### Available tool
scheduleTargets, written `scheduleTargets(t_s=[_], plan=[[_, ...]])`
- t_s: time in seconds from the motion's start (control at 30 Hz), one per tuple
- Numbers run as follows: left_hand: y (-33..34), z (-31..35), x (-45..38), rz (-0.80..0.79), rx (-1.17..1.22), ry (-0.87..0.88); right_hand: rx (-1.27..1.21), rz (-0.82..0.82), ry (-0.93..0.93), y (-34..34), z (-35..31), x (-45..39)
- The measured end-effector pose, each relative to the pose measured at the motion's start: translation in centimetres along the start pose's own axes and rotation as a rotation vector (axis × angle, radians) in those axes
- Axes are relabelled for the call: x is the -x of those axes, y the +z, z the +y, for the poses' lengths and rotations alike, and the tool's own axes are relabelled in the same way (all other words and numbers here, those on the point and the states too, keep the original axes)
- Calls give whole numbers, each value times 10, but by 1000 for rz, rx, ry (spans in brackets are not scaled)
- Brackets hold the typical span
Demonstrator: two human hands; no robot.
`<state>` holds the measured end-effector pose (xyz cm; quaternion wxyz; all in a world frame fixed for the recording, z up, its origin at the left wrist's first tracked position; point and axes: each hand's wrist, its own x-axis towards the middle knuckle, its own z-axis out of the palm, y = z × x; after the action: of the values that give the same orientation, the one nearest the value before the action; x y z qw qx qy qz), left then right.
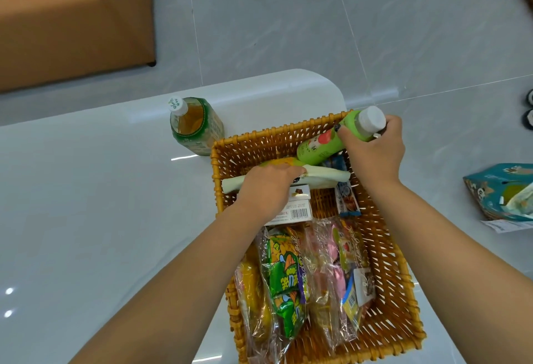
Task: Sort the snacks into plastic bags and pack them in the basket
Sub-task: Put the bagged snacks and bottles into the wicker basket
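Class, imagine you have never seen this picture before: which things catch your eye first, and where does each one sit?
The wicker basket at centre, with clear bags of bright snacks in its near half. The right hand holds a green bottle over its far corner; the left hand presses a pale packet inside.

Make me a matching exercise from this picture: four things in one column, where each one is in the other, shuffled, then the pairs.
Things:
1. green bottle
2. tea bottle
3. teal pouch
4. clear bags of snacks

Places:
A. standing on the white table, outside the basket
B. lying in the near half of the basket
C. held by the right hand over the basket's far corner
D. on the floor, at the right edge of the view

Pairs: 1-C, 2-A, 3-D, 4-B
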<state>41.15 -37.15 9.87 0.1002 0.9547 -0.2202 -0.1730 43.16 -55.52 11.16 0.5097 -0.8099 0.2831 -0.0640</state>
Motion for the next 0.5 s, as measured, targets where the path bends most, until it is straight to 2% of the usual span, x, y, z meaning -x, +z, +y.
scheduleTargets(t_s=[0.13, 0.3, 0.43, 0.5], plan=[[-4, 2, 1, -41, 65, 3, 87, -42, -31, 1, -7, -8], [-18, 18, -17, 108, 646, -249, 96, -230, -151, 0, -16, -14], [-34, 30, -46, 172, 741, -172, 19, -380, -160, 0, -18, -13], [-39, 33, -54, 204, 718, -143, -112, -491, -55, -5, -21, -11]])
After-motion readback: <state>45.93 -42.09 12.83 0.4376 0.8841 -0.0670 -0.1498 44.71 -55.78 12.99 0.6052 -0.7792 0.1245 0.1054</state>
